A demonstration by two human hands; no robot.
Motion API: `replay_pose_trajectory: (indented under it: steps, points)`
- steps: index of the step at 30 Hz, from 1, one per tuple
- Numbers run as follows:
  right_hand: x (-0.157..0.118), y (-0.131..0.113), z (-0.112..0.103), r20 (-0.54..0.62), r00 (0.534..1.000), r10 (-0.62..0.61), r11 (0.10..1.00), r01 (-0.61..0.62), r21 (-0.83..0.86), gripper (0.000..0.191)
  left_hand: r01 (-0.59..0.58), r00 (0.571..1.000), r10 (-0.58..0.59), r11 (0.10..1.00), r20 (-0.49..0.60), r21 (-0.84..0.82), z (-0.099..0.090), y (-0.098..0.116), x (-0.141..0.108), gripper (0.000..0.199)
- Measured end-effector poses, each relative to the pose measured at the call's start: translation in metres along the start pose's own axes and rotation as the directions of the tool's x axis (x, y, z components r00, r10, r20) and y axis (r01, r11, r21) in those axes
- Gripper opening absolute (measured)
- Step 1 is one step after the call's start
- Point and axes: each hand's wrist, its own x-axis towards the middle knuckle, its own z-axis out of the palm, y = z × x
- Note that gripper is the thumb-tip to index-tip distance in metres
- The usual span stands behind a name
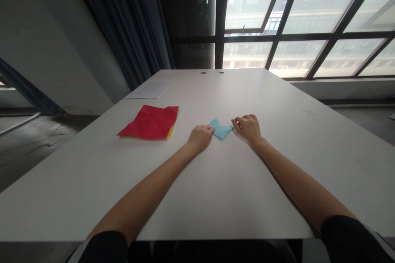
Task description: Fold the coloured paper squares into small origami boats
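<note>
While the white table (228, 189) is lit softly from the window (248, 3), a small folded blue paper (221, 132) is held down near its middle, right between two bare hands. And what a neat shape is shown here: pale sky blue, matte, angular, with one sharp point aimed up toward the far edge, another stretched out to the right, and a blunt corner turned toward the person. A clear notch is left between the two points, and overlapping layers are marked by faint crease lines across the lower part. The left side is partly covered by the left hand (200, 137), whose fingers are laid on the edge; whether it is pinched there or only pressed cannot be told. Over on the right, the tip is caught narrowly between the bunched fingertips of the right hand (248, 128).

Off to the left, well apart from the folded piece, a creased red sheet (149, 123) is seen on top of a small stack, with a yellow edge (170, 132) and a bit of light blue exposed along its right side. Farther back, a printed white page (148, 89) is laid flat near the table's left edge, its print too small to be read.
</note>
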Motion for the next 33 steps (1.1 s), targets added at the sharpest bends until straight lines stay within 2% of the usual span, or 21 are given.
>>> replay_pose_trajectory:
  steps: [4, 10, 16, 24, 33]
  points:
    - [-0.001, -0.008, -0.004, 0.001, 1.0, -0.01, 0.995, 0.009, 0.103, 0.04, -0.05, 0.998, 0.044, 0.991, -0.049, -0.124, 0.0, 0.0, -0.001, 0.029]
    - [-0.003, -0.02, 0.004, 0.176, 0.982, -0.068, 0.992, 0.047, 0.118, 0.038, -0.145, 0.989, 0.14, 0.969, -0.04, -0.201, -0.003, 0.002, 0.001, 0.029]
    - [-0.004, -0.015, 0.015, 0.28, 0.96, 0.021, 0.994, -0.05, 0.097, 0.055, -0.153, 0.987, 0.141, 0.966, -0.072, -0.21, -0.001, 0.0, 0.0, 0.029]
    - [-0.002, -0.013, 0.014, 0.338, 0.941, -0.031, 0.969, -0.055, 0.24, 0.049, -0.125, 0.992, 0.119, 0.972, -0.043, -0.199, -0.001, 0.0, 0.0, 0.029]
    - [-0.001, -0.017, 0.011, 0.399, 0.917, 0.022, 0.993, -0.066, 0.096, 0.057, -0.184, 0.982, 0.17, 0.959, -0.084, -0.215, 0.001, -0.002, 0.0, 0.028]
